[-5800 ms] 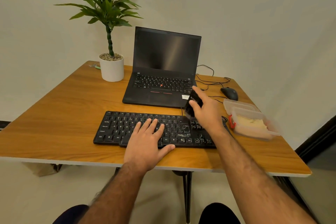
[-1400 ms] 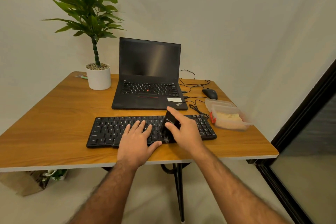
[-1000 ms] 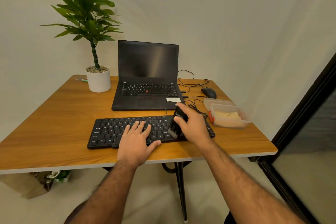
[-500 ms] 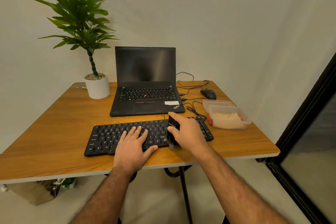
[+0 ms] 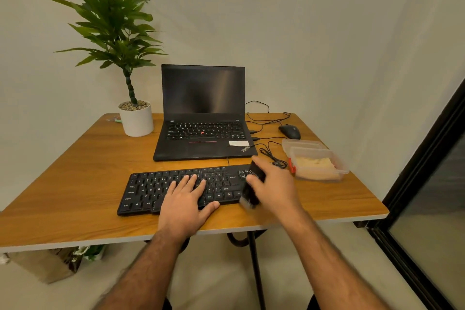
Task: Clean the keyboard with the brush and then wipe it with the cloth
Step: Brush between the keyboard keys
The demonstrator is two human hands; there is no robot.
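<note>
While the left hand lies flat on the keyboard, steadying it on the surface, the right hand grips the brush at its right end; brushing seems underway, wiping remains, no cloth clearly visible.

Bare, hairy forearms; no sleeves in view.

Matt black plastic keyboard on a smooth wood-grain table — clear plastic container, glossy-screened laptop.
</note>
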